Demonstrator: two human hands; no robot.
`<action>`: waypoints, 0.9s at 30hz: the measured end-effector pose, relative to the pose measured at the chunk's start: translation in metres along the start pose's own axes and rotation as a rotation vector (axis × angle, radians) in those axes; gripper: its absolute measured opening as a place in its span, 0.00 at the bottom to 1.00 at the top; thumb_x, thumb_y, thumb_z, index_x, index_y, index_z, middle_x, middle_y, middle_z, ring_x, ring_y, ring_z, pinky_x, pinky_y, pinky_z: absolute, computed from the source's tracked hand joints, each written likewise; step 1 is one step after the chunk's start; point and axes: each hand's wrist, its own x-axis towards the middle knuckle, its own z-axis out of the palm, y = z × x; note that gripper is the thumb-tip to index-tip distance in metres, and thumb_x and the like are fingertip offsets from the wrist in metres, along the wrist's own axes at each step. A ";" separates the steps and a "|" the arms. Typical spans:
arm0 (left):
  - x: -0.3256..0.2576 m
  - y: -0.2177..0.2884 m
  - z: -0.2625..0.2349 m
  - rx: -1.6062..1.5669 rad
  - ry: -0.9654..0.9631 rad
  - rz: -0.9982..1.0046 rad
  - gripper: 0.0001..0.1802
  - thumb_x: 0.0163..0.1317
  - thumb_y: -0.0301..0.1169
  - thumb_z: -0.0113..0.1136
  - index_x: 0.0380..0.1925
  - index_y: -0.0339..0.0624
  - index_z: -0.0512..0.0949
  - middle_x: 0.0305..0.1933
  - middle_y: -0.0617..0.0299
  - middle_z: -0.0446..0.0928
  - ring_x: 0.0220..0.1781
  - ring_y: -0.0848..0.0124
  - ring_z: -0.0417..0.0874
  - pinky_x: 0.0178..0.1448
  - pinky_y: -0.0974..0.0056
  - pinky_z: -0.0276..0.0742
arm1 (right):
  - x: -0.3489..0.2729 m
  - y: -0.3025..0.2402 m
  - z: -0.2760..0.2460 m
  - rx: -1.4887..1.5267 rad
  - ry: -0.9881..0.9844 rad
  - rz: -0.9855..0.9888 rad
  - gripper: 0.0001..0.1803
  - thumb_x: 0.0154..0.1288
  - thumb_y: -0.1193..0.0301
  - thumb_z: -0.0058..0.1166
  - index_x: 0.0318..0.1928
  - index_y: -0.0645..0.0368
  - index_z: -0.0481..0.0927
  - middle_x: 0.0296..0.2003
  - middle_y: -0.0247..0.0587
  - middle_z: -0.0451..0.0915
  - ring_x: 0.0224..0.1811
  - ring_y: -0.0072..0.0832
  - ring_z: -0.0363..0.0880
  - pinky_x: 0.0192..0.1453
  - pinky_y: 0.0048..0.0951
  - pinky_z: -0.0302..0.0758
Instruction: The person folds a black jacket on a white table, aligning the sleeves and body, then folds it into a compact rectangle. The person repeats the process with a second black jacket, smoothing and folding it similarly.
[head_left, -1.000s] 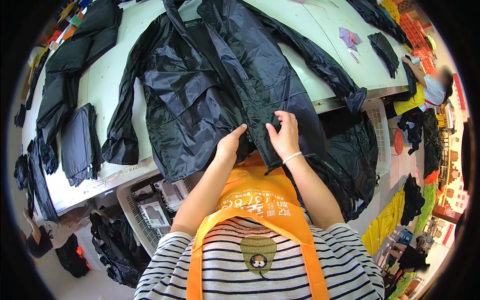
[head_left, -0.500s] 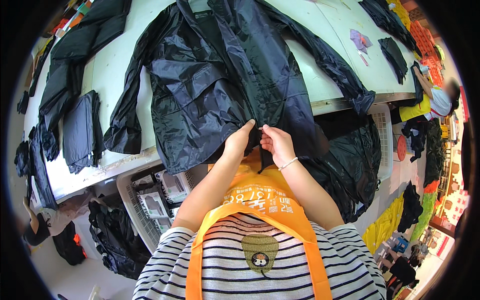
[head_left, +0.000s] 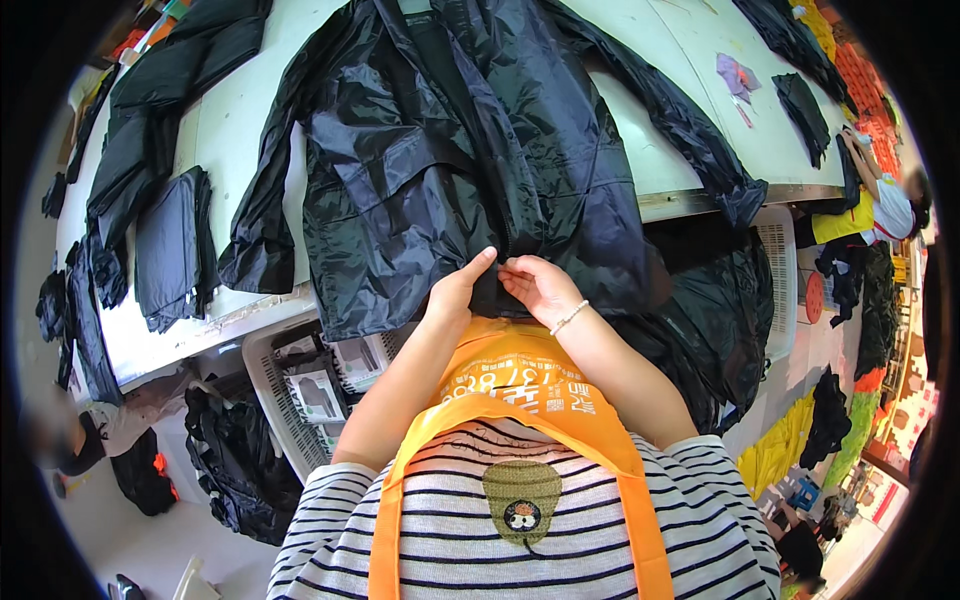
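A shiny black rain jacket lies spread over the table's near edge, its front parted at the collar and its sleeves out to both sides. My left hand is closed on the lower front edge, thumb on top and fingers hidden behind the cloth. Close beside it, my right hand pinches the other front edge near the bottom of the zipper. Whether the zipper's two ends are joined is too small to tell. The hem hangs against my orange apron.
The pale table carries folded black garments at left and a small purple cloth at right. Below its edge stand a white crate of packages and another white crate beside heaped black cloth. Other people work at both sides.
Both hands have drawn slightly left and closer together at the jacket's lower front edges. My right hand has turned, with its fingers now pointing more to the left.
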 end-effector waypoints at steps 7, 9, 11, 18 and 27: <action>0.000 -0.001 0.000 -0.008 0.041 0.020 0.11 0.56 0.34 0.67 0.34 0.38 0.80 0.34 0.59 0.82 0.33 0.69 0.82 0.41 0.66 0.79 | -0.007 0.001 0.017 -0.009 0.027 0.016 0.03 0.60 0.74 0.57 0.33 0.60 0.80 0.31 0.38 0.81 0.33 0.25 0.79 0.42 0.24 0.75; -0.003 -0.002 0.003 -0.011 0.023 0.056 0.11 0.56 0.33 0.67 0.35 0.38 0.80 0.35 0.59 0.82 0.33 0.69 0.83 0.41 0.66 0.79 | -0.010 0.001 0.017 -0.006 0.034 0.001 0.03 0.60 0.74 0.57 0.33 0.60 0.80 0.30 0.37 0.81 0.32 0.25 0.79 0.41 0.24 0.76; -0.002 -0.004 0.006 -0.005 0.041 0.083 0.11 0.56 0.33 0.67 0.35 0.38 0.80 0.35 0.60 0.82 0.34 0.70 0.83 0.41 0.67 0.79 | -0.011 0.001 0.016 -0.004 0.024 -0.017 0.03 0.60 0.74 0.57 0.33 0.60 0.80 0.29 0.37 0.81 0.32 0.24 0.79 0.41 0.23 0.76; 0.016 -0.026 -0.010 0.326 0.054 0.397 0.12 0.57 0.33 0.67 0.37 0.37 0.81 0.36 0.62 0.82 0.33 0.73 0.81 0.43 0.70 0.77 | -0.013 0.005 0.015 0.050 0.080 -0.055 0.03 0.59 0.75 0.57 0.34 0.62 0.80 0.30 0.38 0.81 0.32 0.25 0.80 0.42 0.23 0.77; 0.033 -0.020 -0.042 -0.865 -0.090 -0.687 0.26 0.68 0.46 0.50 0.54 0.33 0.71 0.55 0.56 0.74 0.55 0.68 0.73 0.60 0.69 0.67 | -0.020 -0.010 0.014 -0.366 0.051 -0.194 0.04 0.59 0.75 0.58 0.32 0.64 0.81 0.31 0.41 0.82 0.33 0.28 0.81 0.40 0.24 0.77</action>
